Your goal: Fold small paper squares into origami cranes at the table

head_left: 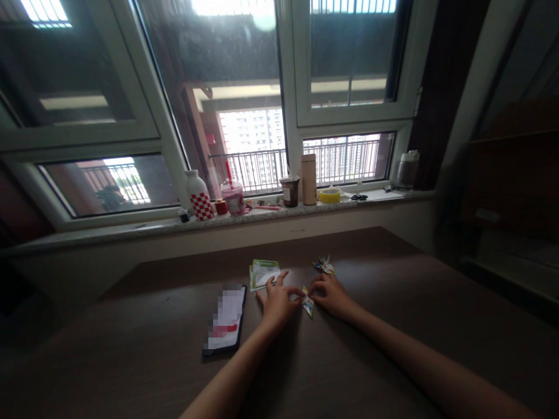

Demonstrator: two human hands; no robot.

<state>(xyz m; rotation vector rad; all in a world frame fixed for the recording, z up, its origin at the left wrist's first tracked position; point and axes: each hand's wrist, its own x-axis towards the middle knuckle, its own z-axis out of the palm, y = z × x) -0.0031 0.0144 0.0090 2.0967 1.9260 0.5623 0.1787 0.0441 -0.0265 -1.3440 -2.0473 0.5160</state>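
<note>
While pinched at its upper end from both sides: folded paper, small and many-coloured, lying on desk near its middle, pointed end toward viewer. Left hand: thumb and forefinger closed on the paper's left edge, other fingers spread and lifted, tips close to leaflets; touching or not, impossible to tell. Right hand: fingers curled, tips closed on the paper's right edge, heel resting on desk. Just beyond right hand, apart from it: second folded piece, similar in colour. Left of left hand, near but not touching: phone, face up. Behind desk, on sill: checked bottle, cup, flask, tape roll. Step in hand, as judged: working a late fold, both sets of fingertips drawing or pressing flaps of an already compact piece. For any further crease, as judged: one hand steadying the body flat against desk, the other applying light, exact fingertip pressure; edges kept aligned, given smallness and springiness; details of the fold itself too small to make out
</note>
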